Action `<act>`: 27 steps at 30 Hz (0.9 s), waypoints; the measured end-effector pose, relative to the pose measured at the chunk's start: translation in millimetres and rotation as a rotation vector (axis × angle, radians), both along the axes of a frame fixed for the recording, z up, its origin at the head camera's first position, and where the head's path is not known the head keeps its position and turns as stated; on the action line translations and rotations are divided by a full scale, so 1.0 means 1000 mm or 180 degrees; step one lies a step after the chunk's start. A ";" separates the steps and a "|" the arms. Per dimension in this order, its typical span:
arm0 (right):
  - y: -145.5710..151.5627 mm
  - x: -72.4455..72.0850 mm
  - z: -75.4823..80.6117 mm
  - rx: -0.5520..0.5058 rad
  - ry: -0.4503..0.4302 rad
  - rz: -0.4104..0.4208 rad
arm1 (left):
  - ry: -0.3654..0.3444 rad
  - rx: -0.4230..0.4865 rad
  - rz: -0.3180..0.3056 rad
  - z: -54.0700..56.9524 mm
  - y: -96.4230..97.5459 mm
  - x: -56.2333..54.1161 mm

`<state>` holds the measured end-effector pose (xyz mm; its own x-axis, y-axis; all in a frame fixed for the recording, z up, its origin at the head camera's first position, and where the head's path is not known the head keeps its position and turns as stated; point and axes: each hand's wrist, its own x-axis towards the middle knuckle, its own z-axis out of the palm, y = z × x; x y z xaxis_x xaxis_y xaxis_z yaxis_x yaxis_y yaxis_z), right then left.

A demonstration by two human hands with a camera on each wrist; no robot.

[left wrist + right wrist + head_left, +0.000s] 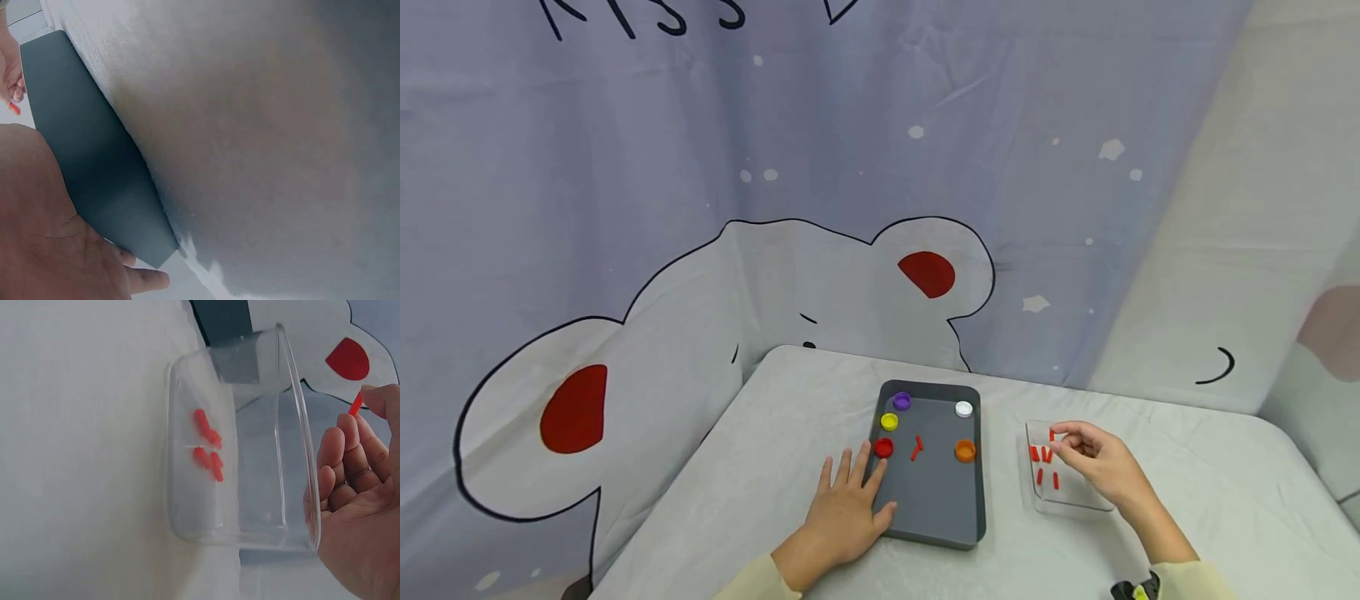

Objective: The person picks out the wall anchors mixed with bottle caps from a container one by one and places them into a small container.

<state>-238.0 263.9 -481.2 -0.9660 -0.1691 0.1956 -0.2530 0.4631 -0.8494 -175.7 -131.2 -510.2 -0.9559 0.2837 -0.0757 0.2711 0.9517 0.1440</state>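
Observation:
My right hand (1101, 471) is raised over a clear plastic box (203, 539) and pinches a small red stick (355, 405) between thumb and forefinger. Several more red sticks (202, 422) lie on the floor of that box. To the left, my left hand (842, 512) rests with straight, spread fingers along the left edge of a dark grey tray (928, 512). Two red sticks (919, 443) lie inside the tray, close beside a red round cup (883, 448). In the left wrist view the tray's outer side shows beyond the left palm.
Along the tray's left side sit purple (902, 402) and yellow round cups (889, 422) above the red one. White (963, 409) and orange cups (965, 451) sit on its right. A white cloth (820, 400) covers the table; a printed curtain (835, 150) hangs behind.

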 end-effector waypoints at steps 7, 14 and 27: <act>0.013 -0.002 0.000 0.0104 -0.0063 -0.0101 | 0.0031 0.0028 -0.0005 -0.001 0.000 0.001; 0.022 -0.008 0.002 0.0185 -0.0046 -0.0114 | 0.0029 0.0054 -0.0004 -0.002 0.000 0.000; 0.033 -0.017 0.003 0.0433 -0.0077 -0.0256 | 0.0038 0.0021 -0.0005 -0.002 0.000 0.001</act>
